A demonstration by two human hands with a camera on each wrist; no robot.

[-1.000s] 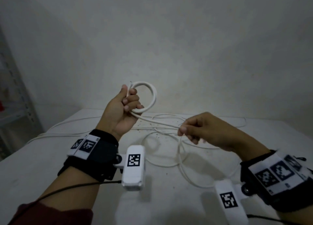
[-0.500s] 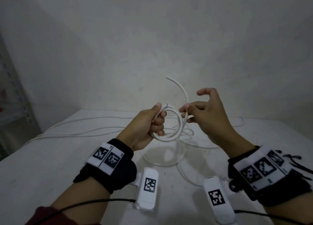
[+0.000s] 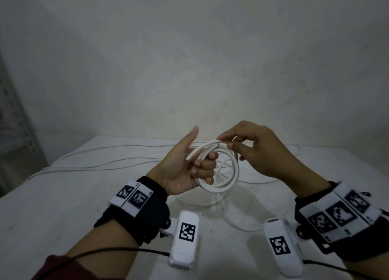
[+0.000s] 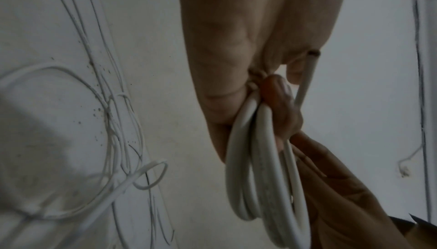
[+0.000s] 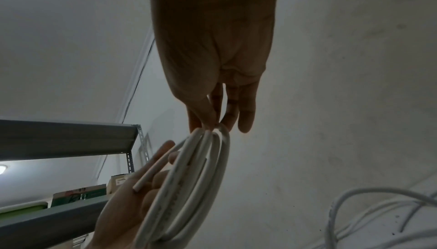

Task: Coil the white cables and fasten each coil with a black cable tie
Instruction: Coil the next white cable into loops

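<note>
White flat table (image 3: 63, 206): loose thin white cables (image 3: 101, 166) trail toward its far-left edge. Left hand (image 3: 185, 170), fingers curled, grips the round coil of thick white cable (image 3: 229, 182) above the table's middle. Right hand (image 3: 259, 151) pinches the coil's top.

The coiled white cable (image 3: 228, 175) has a smooth, matt plastic sheath. The table (image 3: 63, 206) is matt white, speckled with dark spots. The far wall (image 3: 189, 58) looks rough, matt plaster. The left shelf rack (image 5: 71, 137) is grey painted metal.
</note>
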